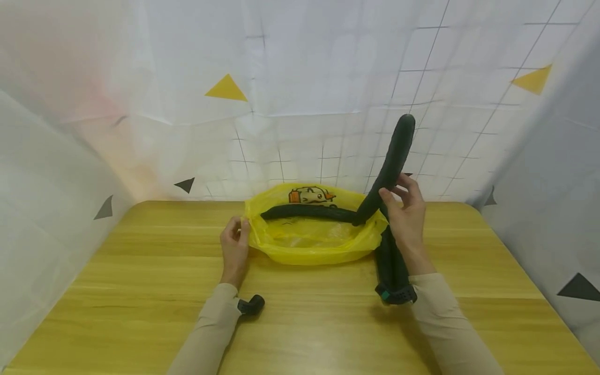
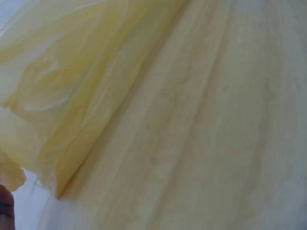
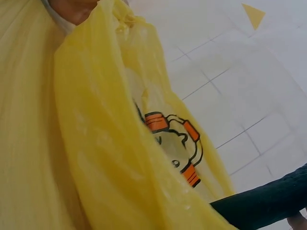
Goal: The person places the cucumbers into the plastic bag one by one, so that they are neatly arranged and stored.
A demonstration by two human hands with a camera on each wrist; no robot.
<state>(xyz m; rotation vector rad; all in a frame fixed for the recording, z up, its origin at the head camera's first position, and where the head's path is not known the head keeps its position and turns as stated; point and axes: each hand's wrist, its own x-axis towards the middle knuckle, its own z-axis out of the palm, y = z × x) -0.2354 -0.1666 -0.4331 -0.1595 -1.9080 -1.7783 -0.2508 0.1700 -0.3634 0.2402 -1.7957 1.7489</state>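
Note:
A yellow plastic bag (image 1: pixel 316 256) with a printed cartoon lies with its mouth spread wide, and one dark green cucumber (image 1: pixel 304 210) rests inside it along the back. At the bag's left end my left hand (image 1: pixel 234 245) pinches the rim between thumb and fingers. My right hand (image 1: pixel 409 221) holds another cucumber (image 1: pixel 397 148), tilted, its lower end over the right part of the bag's mouth and its upper end raised. The right wrist view catches this cucumber (image 3: pixel 261 203) entering behind the near bag wall (image 3: pixel 110 143). In the left wrist view, only a fingertip shows beside the bag (image 2: pixel 96 72).
More cucumbers (image 1: pixel 385 260) lie side by side on the wooden table (image 1: pixel 319 323), right of the bag and partly hidden by the right hand and wrist camera. White printed sheets (image 1: pixel 300 146) hang behind the table and at both sides.

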